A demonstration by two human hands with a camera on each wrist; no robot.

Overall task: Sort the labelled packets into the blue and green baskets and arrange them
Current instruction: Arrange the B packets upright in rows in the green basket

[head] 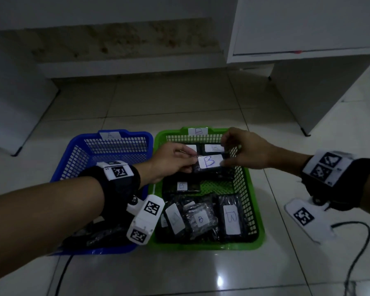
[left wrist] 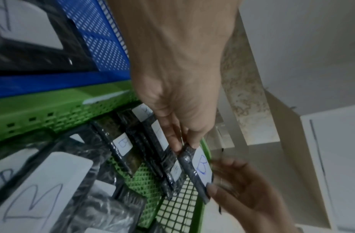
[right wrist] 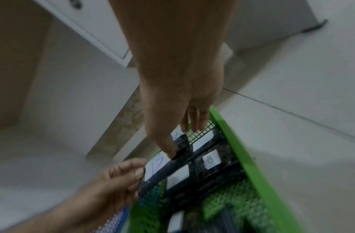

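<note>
A black packet with a white "B" label (head: 209, 162) (left wrist: 201, 167) (right wrist: 155, 165) hangs over the far half of the green basket (head: 201, 245), held from both ends. My left hand (head: 192, 160) (left wrist: 185, 145) pinches its left edge. My right hand (head: 224, 160) (right wrist: 173, 153) pinches its right edge, thumb on top. Several more "B" packets (head: 231, 218) lie in the green basket, two of them along its far wall. The blue basket (head: 115, 146), labelled "A", stands to the left; my left arm hides most of the dark packets (head: 98, 236) in it.
Both baskets sit side by side on a glossy tiled floor (head: 179, 274). A white cabinet (head: 308, 39) overhangs at the back right, its leg (head: 304, 133) near the green basket. White furniture (head: 9, 103) stands at the left. Black cables (head: 355, 253) trail beside my right wrist.
</note>
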